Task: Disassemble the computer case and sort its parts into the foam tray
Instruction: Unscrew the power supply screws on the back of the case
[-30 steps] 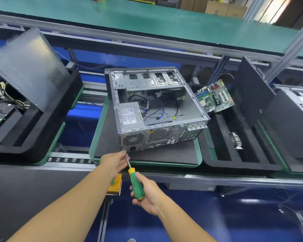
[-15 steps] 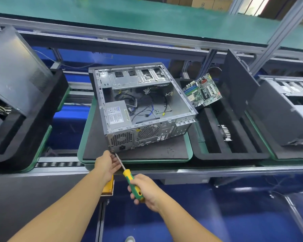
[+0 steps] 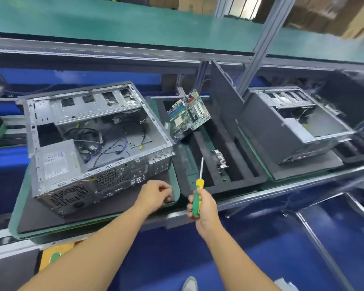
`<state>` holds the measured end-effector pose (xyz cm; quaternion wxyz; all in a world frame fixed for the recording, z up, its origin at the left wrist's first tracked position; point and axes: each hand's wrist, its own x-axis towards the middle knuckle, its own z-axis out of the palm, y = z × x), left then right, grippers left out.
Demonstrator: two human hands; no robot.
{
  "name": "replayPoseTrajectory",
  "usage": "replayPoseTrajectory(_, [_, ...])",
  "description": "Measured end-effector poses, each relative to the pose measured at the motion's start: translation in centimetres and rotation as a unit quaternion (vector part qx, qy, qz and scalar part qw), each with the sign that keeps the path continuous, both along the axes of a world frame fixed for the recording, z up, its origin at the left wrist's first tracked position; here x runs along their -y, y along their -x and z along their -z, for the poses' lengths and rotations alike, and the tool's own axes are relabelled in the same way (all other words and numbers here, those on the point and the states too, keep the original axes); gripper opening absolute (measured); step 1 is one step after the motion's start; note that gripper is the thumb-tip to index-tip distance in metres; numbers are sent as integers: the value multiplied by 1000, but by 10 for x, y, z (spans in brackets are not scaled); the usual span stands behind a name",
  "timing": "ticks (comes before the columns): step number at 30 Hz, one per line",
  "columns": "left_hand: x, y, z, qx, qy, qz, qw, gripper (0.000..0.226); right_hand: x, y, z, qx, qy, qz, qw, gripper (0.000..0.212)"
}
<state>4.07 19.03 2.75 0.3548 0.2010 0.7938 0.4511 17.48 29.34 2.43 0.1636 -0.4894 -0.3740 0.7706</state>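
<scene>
Two cases sit on the bench (image 3: pixel 282 189). The near case (image 3: pixel 97 148) is open on top and stands skewed on a green-edged pallet (image 3: pixel 175 186). The second case (image 3: pixel 298 127) is well to the right on its own dark mat. One foam tray (image 3: pixel 250 179) lies between them, just right of the near case. One board (image 3: pixel 189 114) leans tilted at the tray's far end, close to the case's corner, and one finned part (image 3: pixel 220 158) stands in a slot. One black panel (image 3: pixel 223 106) stands upright along the tray's right side. Inside the near case are one power supply (image 3: pixel 57 162) and a tangle of loose wires (image 3: pixel 111 147).

There is one screwdriver (image 3: pixel 199 183). The right grip (image 3: pixel 202 206) is wrapped round its green and yellow handle, with the shaft pointing up over the tray's near edge. The left grip (image 3: pixel 156 194) hovers by the pallet's near right corner with its fingers curled in. I can't tell whether it pinches anything.

A green shelf (image 3: pixel 135 24) runs above the bench on grey posts, with boxes (image 3: pixel 324 17) behind it. The floor (image 3: pixel 261 238) is blue.

The right edge is badly blurred, so what lies past the second case is unclear. A dark foam shape at the left edge is cut off. A shoe (image 3: pixel 189 284) barely shows at the bottom.
</scene>
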Motion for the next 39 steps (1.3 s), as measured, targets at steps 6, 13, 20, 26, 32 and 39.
replayPoseTrajectory(6, [-109,2,1,-138,82,65,985,16,-78,-37,-5,43,-27,34,998,10])
replayPoseTrajectory(13, [-153,14,13,-139,158,60,976,26,-118,-37,-4,36,-47,2,998,9])
replayPoseTrajectory(20, [-139,10,-3,-118,104,82,984,15,-103,-13,-10,-30,-55,-15,998,21])
replayPoseTrajectory(26, [-81,12,-30,-159,57,164,972,19,-49,17,-14,-90,-14,-39,995,38])
replayPoseTrajectory(32, [12,28,-56,-149,11,169,974,17,25,41,-12,-141,-14,-54,988,38])
replayPoseTrajectory(39, [121,59,-89,-349,-18,153,924,26,119,58,5,-169,-5,-125,978,18])
